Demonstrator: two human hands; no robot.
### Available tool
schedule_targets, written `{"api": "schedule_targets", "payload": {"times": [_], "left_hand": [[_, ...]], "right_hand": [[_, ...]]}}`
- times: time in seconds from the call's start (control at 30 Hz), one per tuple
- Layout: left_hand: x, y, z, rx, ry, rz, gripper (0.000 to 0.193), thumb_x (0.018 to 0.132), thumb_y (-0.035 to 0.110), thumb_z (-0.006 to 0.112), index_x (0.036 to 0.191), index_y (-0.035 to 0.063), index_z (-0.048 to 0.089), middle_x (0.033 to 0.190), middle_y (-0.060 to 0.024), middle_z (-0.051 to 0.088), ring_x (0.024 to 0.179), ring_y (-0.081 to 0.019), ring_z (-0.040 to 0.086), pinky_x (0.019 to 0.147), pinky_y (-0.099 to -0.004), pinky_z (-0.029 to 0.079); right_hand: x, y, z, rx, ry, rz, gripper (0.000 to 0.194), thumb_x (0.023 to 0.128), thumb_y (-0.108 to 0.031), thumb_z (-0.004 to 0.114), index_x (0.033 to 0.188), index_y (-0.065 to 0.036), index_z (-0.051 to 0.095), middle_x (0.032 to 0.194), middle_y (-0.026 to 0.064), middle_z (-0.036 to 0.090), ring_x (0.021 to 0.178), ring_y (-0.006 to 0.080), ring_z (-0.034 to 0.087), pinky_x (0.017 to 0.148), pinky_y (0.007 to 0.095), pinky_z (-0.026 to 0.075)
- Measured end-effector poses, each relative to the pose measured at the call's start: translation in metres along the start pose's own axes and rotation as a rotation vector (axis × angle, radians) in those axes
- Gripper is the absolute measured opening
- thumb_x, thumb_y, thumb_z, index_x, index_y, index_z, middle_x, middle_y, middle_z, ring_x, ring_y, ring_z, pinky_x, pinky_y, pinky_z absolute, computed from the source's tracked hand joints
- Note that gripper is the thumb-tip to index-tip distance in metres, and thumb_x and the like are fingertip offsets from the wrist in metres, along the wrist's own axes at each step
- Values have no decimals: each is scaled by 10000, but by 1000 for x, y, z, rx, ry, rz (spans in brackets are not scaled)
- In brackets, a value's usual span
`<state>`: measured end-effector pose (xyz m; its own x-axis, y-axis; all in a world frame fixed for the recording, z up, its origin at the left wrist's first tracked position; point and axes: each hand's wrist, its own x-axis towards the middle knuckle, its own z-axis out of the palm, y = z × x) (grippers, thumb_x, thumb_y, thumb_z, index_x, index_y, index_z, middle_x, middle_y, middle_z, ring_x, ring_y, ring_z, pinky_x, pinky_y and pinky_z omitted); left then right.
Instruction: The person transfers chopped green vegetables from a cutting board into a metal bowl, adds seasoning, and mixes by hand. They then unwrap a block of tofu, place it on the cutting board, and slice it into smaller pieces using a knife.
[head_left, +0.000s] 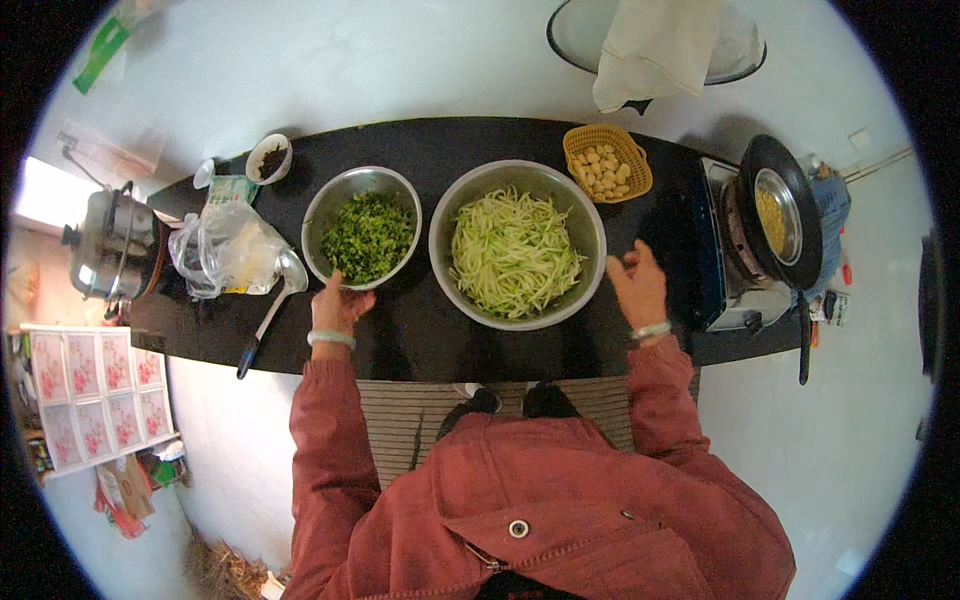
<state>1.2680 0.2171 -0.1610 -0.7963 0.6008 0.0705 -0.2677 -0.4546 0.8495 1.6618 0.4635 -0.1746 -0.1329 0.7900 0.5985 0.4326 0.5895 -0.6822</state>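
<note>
My left hand (337, 309) is at the near edge of a smaller steel bowl (309, 251). One fingertip overlaps the rim and the thumb points out to the right; I cannot tell how firmly it touches. Chopped green herbs or leafy greens (367, 236) fill this bowl. To its right stands a larger steel mixing bowl (517, 321) holding pale green vegetable shreds (517, 255), likely zucchini. My right hand (639, 291) is beside that bowl's right rim, fingers apart and slightly curled, with nothing in it. Each wrist wears a pale bangle.
A yellow woven basket (643, 169) of garlic-like cloves sits behind. On the right, a gas stove (712, 247) carries a black wok (806, 255) with a steel dish inside. Leftward lie a ladle (271, 315), plastic bags (225, 251), a small bowl (259, 169) and a steel pot (112, 244).
</note>
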Motion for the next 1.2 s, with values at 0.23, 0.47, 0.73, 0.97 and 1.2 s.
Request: {"api": "schedule_targets", "payload": {"times": [0.23,0.47,0.73,0.97,1.2], "left_hand": [[-84,-19,74,408,-399,194,193,971,159,575,979,-25,634,809,-60,648,654,-122,614,599,-238,507],[-9,-82,167,905,-268,-7,659,991,310,532,1506,-31,304,1519,-235,375,1361,-345,422,1080,-400,384],[8,-87,192,479,-184,-370,697,937,310,635,1517,70,332,1528,-155,389,1375,-331,418,1106,-418,386],[-20,-57,163,1058,-533,195,700,900,167,662,1512,65,338,1547,-178,352,1406,-325,378,1123,-398,357],[-29,-63,154,743,-269,8,748,967,473,532,1526,28,310,1548,-204,344,1366,-370,408,1092,-389,357]], "right_hand": [[40,-47,44,10,-275,-360,517,963,-386,518,1183,80,563,1024,259,658,961,409,643,861,478,507],[85,-48,111,-71,-673,84,717,903,-528,568,1251,99,554,1180,326,619,1033,417,637,912,460,501],[78,-63,116,450,-780,89,692,735,-374,811,1260,15,584,1161,178,678,1004,269,676,852,361,537],[37,-106,56,378,-819,-147,672,788,-388,725,1282,26,535,1120,224,680,1004,306,679,850,387,535],[89,-86,95,253,-716,-117,638,898,-497,597,1269,23,613,1218,237,644,1115,347,624,965,402,467]]}}
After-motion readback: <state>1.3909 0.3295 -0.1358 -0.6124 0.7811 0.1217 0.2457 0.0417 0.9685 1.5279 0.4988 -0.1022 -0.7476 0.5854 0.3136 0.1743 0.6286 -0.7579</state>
